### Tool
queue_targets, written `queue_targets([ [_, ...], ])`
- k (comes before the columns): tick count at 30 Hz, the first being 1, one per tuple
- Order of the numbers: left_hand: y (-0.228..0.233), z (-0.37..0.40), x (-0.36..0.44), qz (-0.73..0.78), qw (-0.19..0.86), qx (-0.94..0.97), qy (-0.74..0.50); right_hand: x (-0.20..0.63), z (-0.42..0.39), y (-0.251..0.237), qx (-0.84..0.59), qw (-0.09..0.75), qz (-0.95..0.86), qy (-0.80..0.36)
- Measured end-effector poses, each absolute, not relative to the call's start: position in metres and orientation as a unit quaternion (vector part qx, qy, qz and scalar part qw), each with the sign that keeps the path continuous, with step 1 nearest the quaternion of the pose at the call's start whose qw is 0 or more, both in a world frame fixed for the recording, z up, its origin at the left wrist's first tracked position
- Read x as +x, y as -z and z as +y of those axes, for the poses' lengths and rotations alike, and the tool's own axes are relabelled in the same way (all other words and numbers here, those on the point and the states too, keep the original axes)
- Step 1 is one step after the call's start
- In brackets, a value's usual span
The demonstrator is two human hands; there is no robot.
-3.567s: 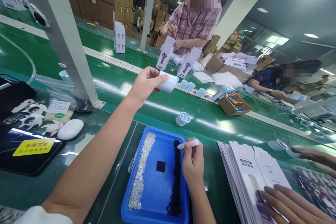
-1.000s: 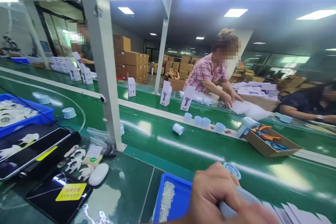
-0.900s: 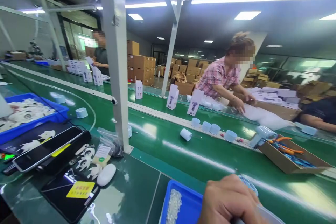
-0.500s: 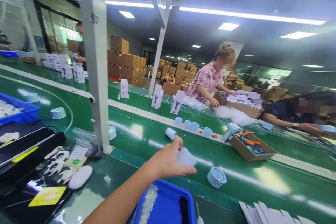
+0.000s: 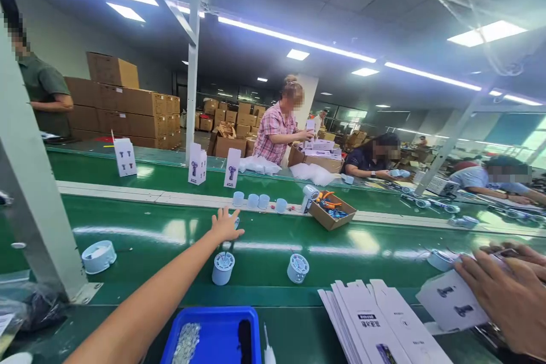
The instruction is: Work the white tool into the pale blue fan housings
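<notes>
My left hand [image 5: 224,226] is stretched out over the green conveyor belt [image 5: 170,264] with its fingers spread. Just beyond the fingers a light blue part [image 5: 236,221] is mostly hidden; whether I touch it, I cannot tell. Nearer to me, a light blue cylindrical housing [image 5: 223,274] stands upright with a thin dark piece sticking up from its top. To its right stands a similar housing [image 5: 298,269] with a spoked top. My right hand is out of view.
A blue tray [image 5: 255,333] with small clear and black pieces lies in front, beside a slim white-handled tool [image 5: 268,350]. Flat white cartons [image 5: 375,324] are stacked nearby. A co-worker's hands [image 5: 507,296] hold a carton at right. A grey post [image 5: 38,182] stands left.
My left hand has let go of the light blue housing, which now stands on the belt, and has opened towards the part farther away. The view has swung right.
</notes>
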State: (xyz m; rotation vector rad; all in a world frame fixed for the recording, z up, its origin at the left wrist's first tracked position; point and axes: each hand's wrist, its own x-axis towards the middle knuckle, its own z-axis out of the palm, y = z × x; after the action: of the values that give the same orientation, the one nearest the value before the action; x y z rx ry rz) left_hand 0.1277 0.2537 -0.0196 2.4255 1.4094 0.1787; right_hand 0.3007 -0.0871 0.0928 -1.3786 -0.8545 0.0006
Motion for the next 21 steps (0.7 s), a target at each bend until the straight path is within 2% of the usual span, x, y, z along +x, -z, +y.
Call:
queue_targets([
  [3,0.028,0.274,0.136,0.511,0.19,0.833,-0.092,0.28,-0.07,-0.073,-0.637,0.629,-0.445,0.001],
  [9,0.028,0.284,0.138,0.487,0.278,0.808,-0.18,0.169,0.02,0.022,-0.699,0.439,-0.558,-0.087],
  [10,0.023,0.284,0.135,0.486,0.296,0.796,-0.205,0.16,0.034,0.032,-0.716,0.379,-0.578,-0.102],
  [11,0.017,0.284,0.13,0.487,0.315,0.781,-0.232,0.155,0.047,0.038,-0.739,0.28,-0.601,-0.12],
  [14,-0.004,0.276,0.103,0.483,0.38,0.72,-0.322,0.155,0.067,0.043,-0.769,0.181,-0.598,-0.138],
  [18,-0.03,0.234,0.054,0.422,0.496,0.628,-0.426,0.163,0.051,0.039,-0.772,0.192,-0.586,-0.156],
  [21,-0.04,0.198,0.029,0.364,0.578,0.563,-0.466,0.163,0.021,0.039,-0.735,0.318,-0.56,-0.214],
])
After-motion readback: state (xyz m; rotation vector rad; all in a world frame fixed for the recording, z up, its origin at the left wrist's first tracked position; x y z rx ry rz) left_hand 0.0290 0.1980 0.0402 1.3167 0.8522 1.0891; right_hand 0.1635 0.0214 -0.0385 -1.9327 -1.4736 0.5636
